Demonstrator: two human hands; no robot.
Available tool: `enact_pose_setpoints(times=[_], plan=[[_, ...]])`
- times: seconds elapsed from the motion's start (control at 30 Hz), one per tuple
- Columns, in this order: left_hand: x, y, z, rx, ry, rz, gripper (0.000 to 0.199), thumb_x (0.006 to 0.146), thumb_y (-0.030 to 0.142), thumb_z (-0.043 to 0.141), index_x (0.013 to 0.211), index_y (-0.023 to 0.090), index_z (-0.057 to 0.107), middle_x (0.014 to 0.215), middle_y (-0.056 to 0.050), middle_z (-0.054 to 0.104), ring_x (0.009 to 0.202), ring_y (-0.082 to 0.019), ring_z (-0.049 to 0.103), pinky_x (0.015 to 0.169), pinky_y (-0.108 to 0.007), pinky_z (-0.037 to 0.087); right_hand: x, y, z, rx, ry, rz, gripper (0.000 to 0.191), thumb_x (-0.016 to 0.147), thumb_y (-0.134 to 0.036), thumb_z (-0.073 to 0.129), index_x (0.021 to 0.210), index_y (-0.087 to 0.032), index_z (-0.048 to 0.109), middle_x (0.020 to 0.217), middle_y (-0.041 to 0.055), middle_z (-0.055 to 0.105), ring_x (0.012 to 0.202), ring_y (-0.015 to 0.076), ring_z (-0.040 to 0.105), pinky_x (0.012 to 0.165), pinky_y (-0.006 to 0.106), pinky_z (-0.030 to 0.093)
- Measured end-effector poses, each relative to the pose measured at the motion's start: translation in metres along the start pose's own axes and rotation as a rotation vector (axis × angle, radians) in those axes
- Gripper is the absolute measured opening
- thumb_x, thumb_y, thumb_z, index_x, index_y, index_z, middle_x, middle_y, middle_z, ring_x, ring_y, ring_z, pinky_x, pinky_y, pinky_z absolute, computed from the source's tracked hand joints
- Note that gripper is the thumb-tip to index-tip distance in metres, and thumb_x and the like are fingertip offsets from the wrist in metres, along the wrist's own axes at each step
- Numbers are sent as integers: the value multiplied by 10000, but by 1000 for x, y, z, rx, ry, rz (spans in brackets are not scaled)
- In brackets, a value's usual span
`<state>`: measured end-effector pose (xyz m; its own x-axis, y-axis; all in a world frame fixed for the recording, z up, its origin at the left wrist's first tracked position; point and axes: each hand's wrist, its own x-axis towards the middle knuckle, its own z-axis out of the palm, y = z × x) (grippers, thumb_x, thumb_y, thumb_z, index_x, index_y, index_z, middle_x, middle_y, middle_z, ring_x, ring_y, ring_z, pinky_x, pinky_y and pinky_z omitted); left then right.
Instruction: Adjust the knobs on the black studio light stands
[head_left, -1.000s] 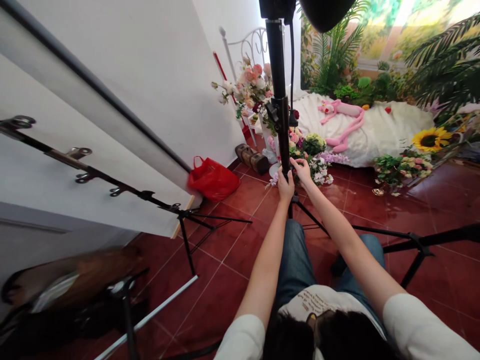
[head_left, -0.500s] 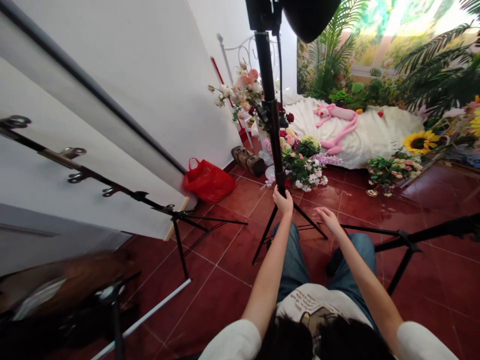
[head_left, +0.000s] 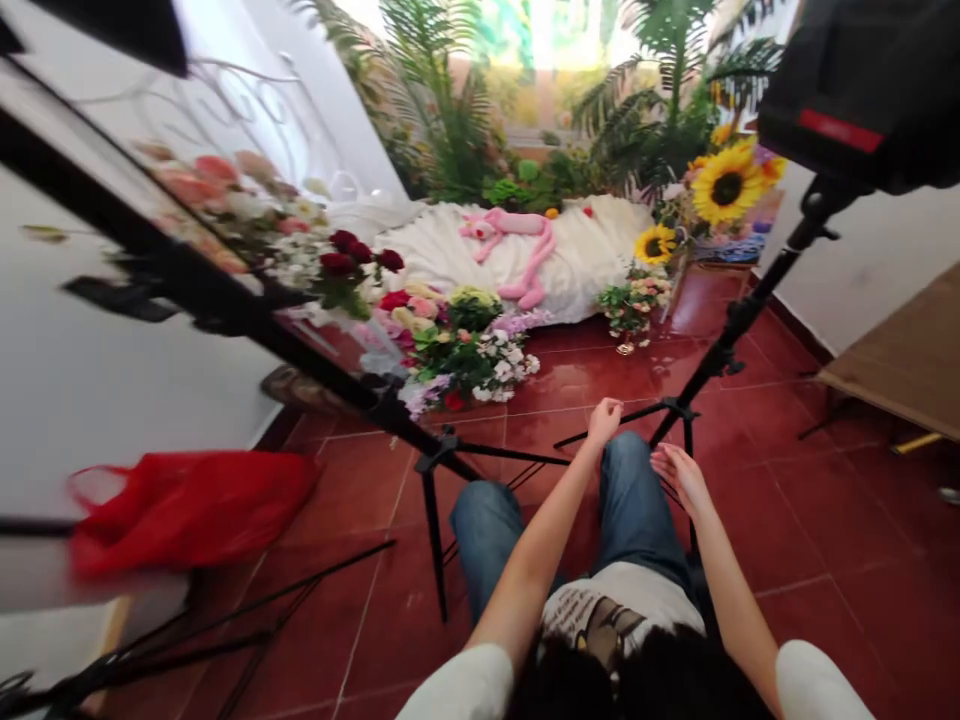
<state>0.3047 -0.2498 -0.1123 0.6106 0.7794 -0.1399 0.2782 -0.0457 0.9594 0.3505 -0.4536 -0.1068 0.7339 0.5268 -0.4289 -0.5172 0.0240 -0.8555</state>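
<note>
My left hand (head_left: pixel 604 420) is off the left light stand and hangs above my knee, its fingers curled with nothing visible in them. My right hand (head_left: pixel 681 477) is open beside the right light stand (head_left: pixel 724 350), fingers stretched toward its lower legs; I see no grip on the stand. That black stand leans up to the right and carries a dark lamp head (head_left: pixel 862 100) with a red stripe. The left light stand (head_left: pixel 330 380), also black, slants across the left side with its tripod legs on the floor beside my left knee.
A white-draped bed (head_left: pixel 574 285) with a pink plush toy (head_left: pixel 517 225) lies ahead. Artificial flowers (head_left: pixel 480 350) stand before it, and sunflowers (head_left: pixel 726 188) at right. A red bag (head_left: pixel 202 500) and more tripod legs lie left. A brown tabletop (head_left: pixel 900 350) juts in at right.
My left hand has let go of the left stand's pole and moved right. My view has turned right, bringing the right stand and its lamp head into sight. My right hand now lies nearer that stand.
</note>
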Motion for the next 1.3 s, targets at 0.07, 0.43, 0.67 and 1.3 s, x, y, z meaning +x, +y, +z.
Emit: enact_pose_setpoints(times=[0.07,0.43,0.67,1.3], plan=[[14,32,38,-1,-124,117,141,869,166,551,913,174,685,958,-60,749,929,-159,695,944,-323,526,-5,-12,-15,49,45,-35,377,640,-428,841,911,-199,711,779,34,769,716,157,747,714,264,617],[58,172,159,-132,-234,523,440,914,486,594,1225,178,541,1111,-122,689,1069,-251,662,1030,-446,484,-3,-52,-53,186,107,-125,296,692,-396,833,897,-221,710,788,40,765,724,168,745,754,300,628],[67,167,170,-153,-318,543,430,935,492,553,1207,159,547,1079,-109,674,957,-195,659,962,-348,512,15,-83,-43,283,58,-112,239,726,-357,808,892,-221,703,764,8,753,703,135,726,743,261,604],[63,172,164,-186,-336,503,366,925,322,572,1248,152,549,1250,-126,663,1103,-197,646,1039,-362,475,74,-179,-23,629,-443,-79,195,856,-268,686,706,-195,585,599,-58,594,513,53,463,525,140,463]])
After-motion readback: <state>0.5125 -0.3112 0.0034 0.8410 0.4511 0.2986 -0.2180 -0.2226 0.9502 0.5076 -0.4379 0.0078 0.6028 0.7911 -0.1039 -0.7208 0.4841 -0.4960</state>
